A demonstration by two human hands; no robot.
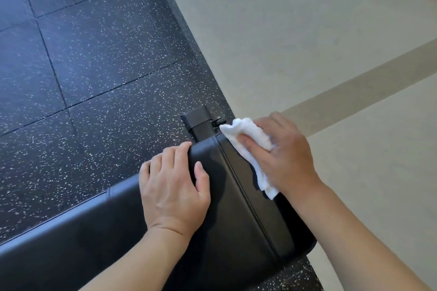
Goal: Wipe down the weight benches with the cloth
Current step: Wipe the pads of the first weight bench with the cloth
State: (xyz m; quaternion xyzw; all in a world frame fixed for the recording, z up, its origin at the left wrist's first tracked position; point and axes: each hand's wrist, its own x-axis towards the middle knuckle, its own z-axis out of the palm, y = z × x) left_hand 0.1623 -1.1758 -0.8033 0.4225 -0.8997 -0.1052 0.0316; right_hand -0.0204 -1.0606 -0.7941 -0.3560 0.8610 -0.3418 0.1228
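My right hand (287, 156) holds a crumpled white cloth (248, 149) in a closed grip, fingers curled over it, pressing it against the far side edge of the black padded weight bench (227, 231). My left hand (172, 186) rests on the bench's top, its fingers bent over the pad's end and the thumb lying flat on the vinyl, nothing held in it. Just beyond the cloth a black metal frame post (198, 123) stands out from under the pad. The bench sits on dark speckled rubber flooring (94, 54), beside a pale floor (307, 30) crossed by a tan stripe (354, 87).
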